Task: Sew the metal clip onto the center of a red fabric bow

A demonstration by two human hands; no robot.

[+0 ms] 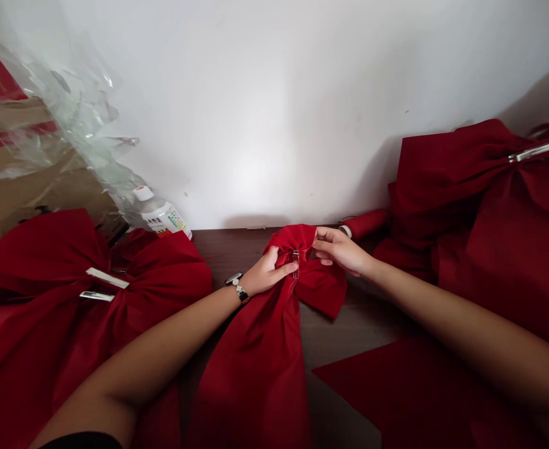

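Observation:
In the middle of the head view, a red fabric bow (pixel 265 368) is gathered at its centre, its long tail hanging toward me. A silver metal clip (pixel 295 264) sits upright over the gathers. My left hand (pixel 274 272) grips the gathered part from the left, its thumb lying against the clip. On the right, my right hand (pixel 338 248) pinches the edge of the bow's upper loop between thumb and fingers. The fabric under my left palm is hidden.
Red bows with silver clips (pixel 107 278) lie at left; more red fabric (pixel 447 168) is piled at right. A spool of red thread (pixel 364 224) and a white-capped bottle (pixel 162 212) stand near the white wall. A flat red sheet (pixel 396 386) covers the table's (pixel 323 324) front right.

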